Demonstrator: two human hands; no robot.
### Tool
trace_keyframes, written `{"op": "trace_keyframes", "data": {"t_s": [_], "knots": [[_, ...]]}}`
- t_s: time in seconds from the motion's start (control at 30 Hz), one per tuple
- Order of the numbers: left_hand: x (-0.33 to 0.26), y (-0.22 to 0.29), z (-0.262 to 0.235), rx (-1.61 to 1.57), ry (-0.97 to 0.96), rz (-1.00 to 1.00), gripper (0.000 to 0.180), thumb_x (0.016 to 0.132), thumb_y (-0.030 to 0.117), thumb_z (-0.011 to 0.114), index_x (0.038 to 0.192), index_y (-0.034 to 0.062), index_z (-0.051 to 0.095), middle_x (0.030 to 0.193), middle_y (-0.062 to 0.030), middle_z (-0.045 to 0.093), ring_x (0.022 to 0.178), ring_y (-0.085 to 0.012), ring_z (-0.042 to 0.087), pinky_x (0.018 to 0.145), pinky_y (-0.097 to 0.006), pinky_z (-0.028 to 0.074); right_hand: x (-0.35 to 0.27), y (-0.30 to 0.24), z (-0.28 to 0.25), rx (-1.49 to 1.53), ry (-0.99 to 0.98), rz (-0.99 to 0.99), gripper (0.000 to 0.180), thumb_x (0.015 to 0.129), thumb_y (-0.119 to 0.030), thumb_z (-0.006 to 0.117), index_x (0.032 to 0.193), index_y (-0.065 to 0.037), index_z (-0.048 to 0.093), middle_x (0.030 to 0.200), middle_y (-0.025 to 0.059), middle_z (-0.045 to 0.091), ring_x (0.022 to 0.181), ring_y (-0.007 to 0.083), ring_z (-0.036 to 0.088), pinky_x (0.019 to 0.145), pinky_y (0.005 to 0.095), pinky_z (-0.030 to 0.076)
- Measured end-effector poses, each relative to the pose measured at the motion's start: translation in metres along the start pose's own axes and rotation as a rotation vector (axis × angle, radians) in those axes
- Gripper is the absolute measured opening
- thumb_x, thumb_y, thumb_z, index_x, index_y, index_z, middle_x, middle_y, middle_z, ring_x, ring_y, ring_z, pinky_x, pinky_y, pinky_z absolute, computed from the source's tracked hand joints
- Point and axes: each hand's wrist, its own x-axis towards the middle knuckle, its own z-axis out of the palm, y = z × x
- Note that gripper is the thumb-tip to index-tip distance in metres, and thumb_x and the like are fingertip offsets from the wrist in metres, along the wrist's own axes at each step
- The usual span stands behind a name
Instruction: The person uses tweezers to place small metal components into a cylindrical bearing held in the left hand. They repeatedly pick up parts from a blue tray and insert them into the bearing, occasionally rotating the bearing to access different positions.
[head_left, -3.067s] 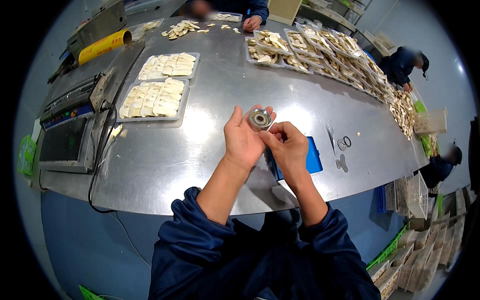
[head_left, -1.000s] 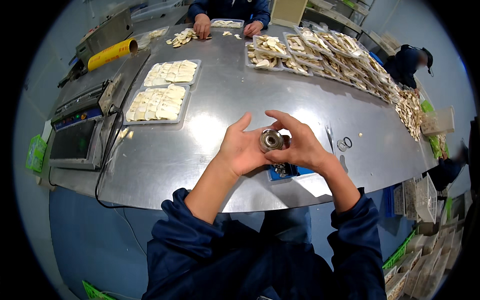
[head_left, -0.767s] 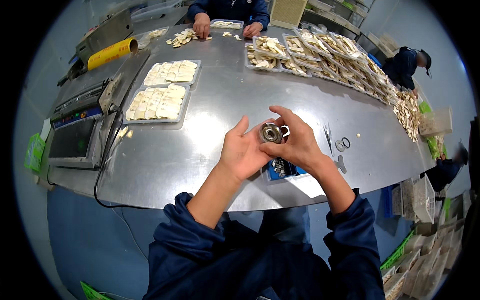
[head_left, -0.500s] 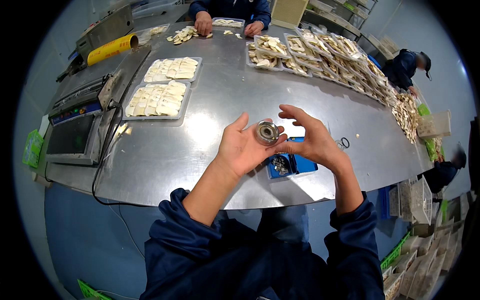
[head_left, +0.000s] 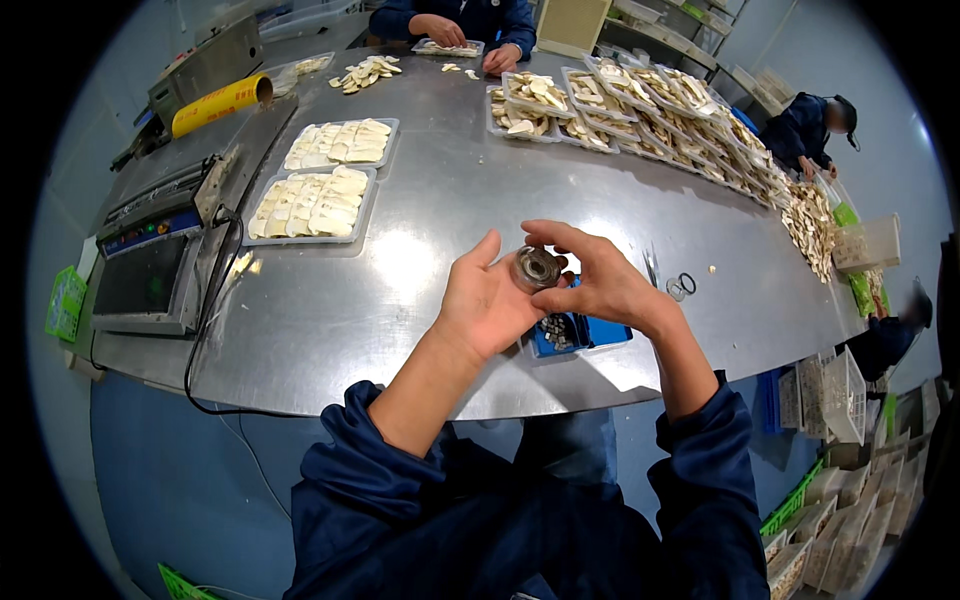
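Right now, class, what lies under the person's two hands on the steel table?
A blue tray of small metal parts sits under the right hand and left hand, which hold a round metal part. The hands cover the tray's far side.

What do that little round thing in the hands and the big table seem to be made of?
The small round part, held between the left hand and the right hand, looks like grey metal with a dull shine, though it is too small to be sure. The table looks like brushed stainless steel: silvery, with soft glare from the lights.
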Motion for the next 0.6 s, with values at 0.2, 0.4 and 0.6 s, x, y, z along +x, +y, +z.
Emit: {"op": "trace_keyframes", "data": {"t_s": [0.2,0.4,0.6], "knots": [[-0.001,0.000,-0.006,-0.057,-0.093,-0.051,0.059,0.100,0.046,0.023,0.132,-0.0021,0.035,0.134,-0.0233,0.042,0.124,-0.0382,0.043,0.105,-0.053,0.032,0.001,-0.003,-0.003,0.063,-0.019,0.028,0.076,0.062,-0.005,0.075,0.133,-0.008,0.048,0.116,0.0140,0.060,0.110,0.0239,0.057,0.095,0.0355,0.046],[-0.005,0.004,-0.007,-0.015,-0.204,-0.133,0.062,0.098,0.049,0.024,0.136,0.0006,0.030,0.135,-0.0236,0.040,0.128,-0.0405,0.038,0.106,-0.057,0.029,-0.003,-0.005,-0.010,0.185,-0.079,0.001,0.079,0.059,-0.003,0.073,0.133,-0.012,0.049,0.114,0.0123,0.061,0.111,0.0240,0.056,0.094,0.0359,0.046],[-0.007,0.003,-0.003,0.003,-0.077,-0.122,0.061,0.099,0.049,0.024,0.136,0.0003,0.031,0.135,-0.0235,0.040,0.129,-0.0397,0.038,0.106,-0.057,0.029,-0.004,-0.006,-0.009,0.213,-0.143,0.014,0.079,0.059,-0.004,0.073,0.133,-0.014,0.049,0.112,0.0118,0.061,0.111,0.0242,0.056,0.092,0.0356,0.046]]}}
